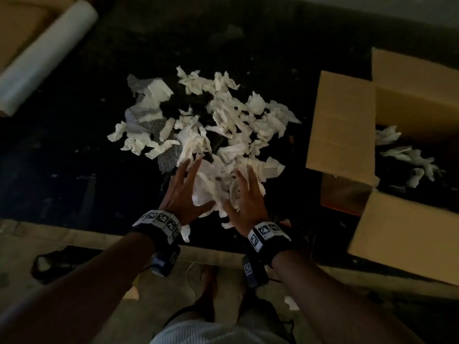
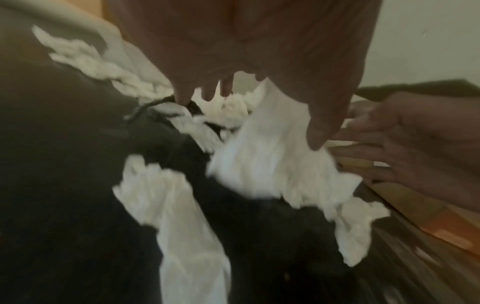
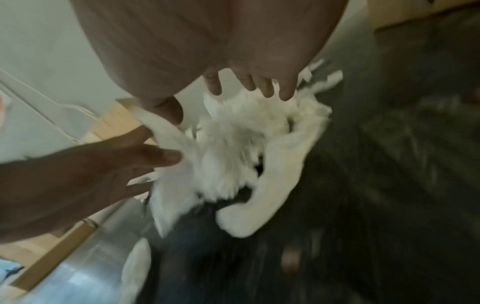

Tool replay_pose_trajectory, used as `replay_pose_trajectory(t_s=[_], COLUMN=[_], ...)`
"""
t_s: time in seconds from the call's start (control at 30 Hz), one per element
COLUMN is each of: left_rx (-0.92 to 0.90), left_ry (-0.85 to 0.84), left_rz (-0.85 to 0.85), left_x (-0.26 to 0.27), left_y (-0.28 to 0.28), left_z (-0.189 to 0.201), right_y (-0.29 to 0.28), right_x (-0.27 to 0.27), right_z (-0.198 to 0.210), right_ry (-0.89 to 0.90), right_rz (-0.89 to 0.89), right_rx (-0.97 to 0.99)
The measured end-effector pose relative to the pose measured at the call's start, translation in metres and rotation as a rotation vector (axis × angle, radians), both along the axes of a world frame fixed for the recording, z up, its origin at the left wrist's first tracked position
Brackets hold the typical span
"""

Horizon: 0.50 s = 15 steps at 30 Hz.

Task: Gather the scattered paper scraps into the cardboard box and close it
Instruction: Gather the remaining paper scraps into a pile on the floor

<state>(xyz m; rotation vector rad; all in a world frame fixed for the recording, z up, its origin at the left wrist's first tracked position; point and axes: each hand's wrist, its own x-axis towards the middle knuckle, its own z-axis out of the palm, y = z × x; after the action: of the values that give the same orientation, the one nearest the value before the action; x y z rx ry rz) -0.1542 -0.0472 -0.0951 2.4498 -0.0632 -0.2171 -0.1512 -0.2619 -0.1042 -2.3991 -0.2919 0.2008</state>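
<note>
A loose pile of white crumpled paper scraps (image 1: 211,120) lies spread on a black mat. My left hand (image 1: 185,192) and right hand (image 1: 247,202) flank the near clump (image 1: 216,184), fingers spread and straight, palms pressing it from both sides. In the left wrist view my left hand (image 2: 259,61) hovers over the blurred white clump (image 2: 272,164), with the right hand (image 2: 415,148) opposite. The right wrist view has my right hand (image 3: 207,51) above the clump (image 3: 233,144) and my left hand (image 3: 78,174) touching it. The open cardboard box (image 1: 407,112) stands at the right, a few scraps (image 1: 407,157) inside.
A white roll (image 1: 47,53) lies at the top left, partly on cardboard (image 1: 17,26). The box's left flap (image 1: 340,125) and near flap (image 1: 402,234) hang outward. The black mat (image 1: 74,145) ends near my feet. A dark object (image 1: 57,264) lies on the pale floor.
</note>
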Motion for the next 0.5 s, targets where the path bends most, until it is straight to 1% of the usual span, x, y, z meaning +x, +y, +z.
replay_pose_trajectory(t_s=[0.1,0.2,0.3,0.37,0.43,0.5], left_rx=[0.047,0.090,0.078,0.095,0.102,0.099], left_ry=[-0.022,-0.051,-0.074,-0.086,-0.061,0.002], left_rz=[0.051,0.111,0.221,0.290,0.363,0.438], left_x=[-0.001,-0.001,0.005,0.011,0.021,0.032], left_y=[0.004,0.004,0.004,0.003,0.003,0.008], left_z=[0.019,0.028,0.038,0.043,0.049,0.052], right_y=[-0.009,-0.010,-0.005,0.001,0.008,0.016], right_x=[0.008,0.022,0.044,0.064,0.085,0.106], right_z=[0.010,0.020,0.035,0.046,0.058,0.068], right_ry=[-0.010,-0.026,-0.066,-0.051,-0.025,-0.010], right_rz=[0.017,0.039,0.060,0.077,0.069,0.036], right_rx=[-0.013,-0.019,0.022,0.033,0.021,0.013])
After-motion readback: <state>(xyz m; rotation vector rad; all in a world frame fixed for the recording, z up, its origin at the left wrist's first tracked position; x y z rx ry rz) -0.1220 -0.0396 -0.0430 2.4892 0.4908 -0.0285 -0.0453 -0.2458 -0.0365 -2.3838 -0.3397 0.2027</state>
